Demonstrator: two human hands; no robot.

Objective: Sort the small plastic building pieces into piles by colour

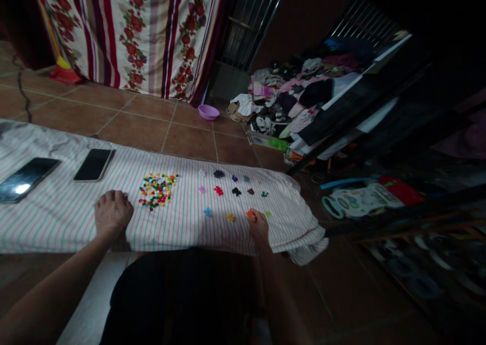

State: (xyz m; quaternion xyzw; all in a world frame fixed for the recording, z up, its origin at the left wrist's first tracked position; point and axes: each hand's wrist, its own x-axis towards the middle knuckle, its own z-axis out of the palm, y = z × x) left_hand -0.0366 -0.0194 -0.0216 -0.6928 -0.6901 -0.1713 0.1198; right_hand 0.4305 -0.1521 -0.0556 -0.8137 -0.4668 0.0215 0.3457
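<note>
On the striped cloth [182,228] my left hand [113,212] rests knuckles up with its fingers curled under; whatever they may hold is hidden. Just right of it lies a loose mixed heap of small coloured beads [157,189]. My right hand [258,223] is closed in a pinch at some small orange beads [251,214] near the cloth's front edge. Around it are small one-colour groups: yellow beads [230,217] and blue beads [207,212] to its left, light green beads [268,214] to its right. Farther back are red beads [218,190], black beads [236,191] and dark green beads [265,194].
Two phones, a larger phone [28,179] and a smaller phone [93,165], lie left on the cloth. Beyond, a purple basin [208,112] stands on the tiled floor [132,127] before a floral curtain [152,41]. A clothes pile [288,89] lies at the back right.
</note>
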